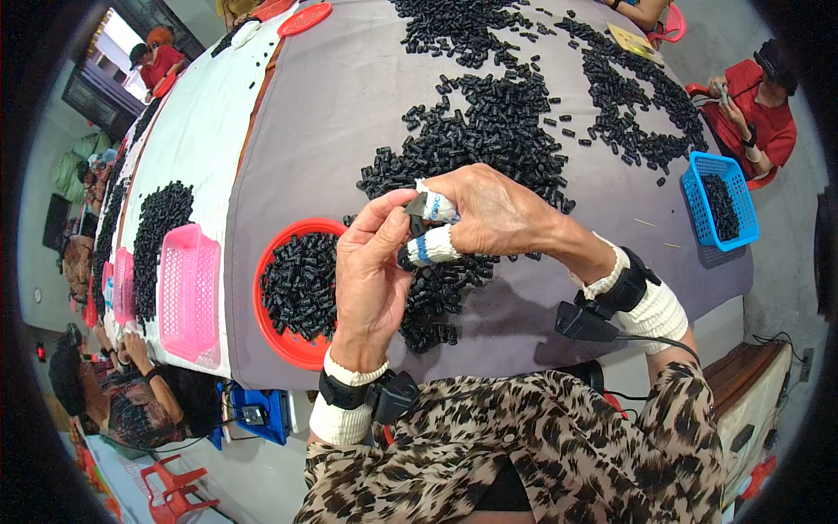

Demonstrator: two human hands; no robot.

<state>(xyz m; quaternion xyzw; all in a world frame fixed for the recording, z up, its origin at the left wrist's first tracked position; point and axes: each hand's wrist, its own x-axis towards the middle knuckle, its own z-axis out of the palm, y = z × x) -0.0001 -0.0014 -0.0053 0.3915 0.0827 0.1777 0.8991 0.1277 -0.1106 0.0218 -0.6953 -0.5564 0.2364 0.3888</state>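
Note:
My left hand [371, 275] and my right hand [502, 214] meet above the grey-covered table, both closed around a small black plastic piece [417, 210]. Its exact shape is partly hidden by the fingers. White wraps with blue marks cover fingertips of my right hand. Just left of my left hand is a round red tray [272, 336] heaped with small black cylindrical parts [301, 284]. Behind and beneath my hands spreads a large loose pile of the same black parts [489, 122].
A pink basket [190, 297] stands to the left on white cloth. At the right table edge, a blue basket [749, 205] holds black parts, beside a seated person in red [764, 109]. Another person [131, 393] works at the lower left. A red lid [305, 19] lies far back.

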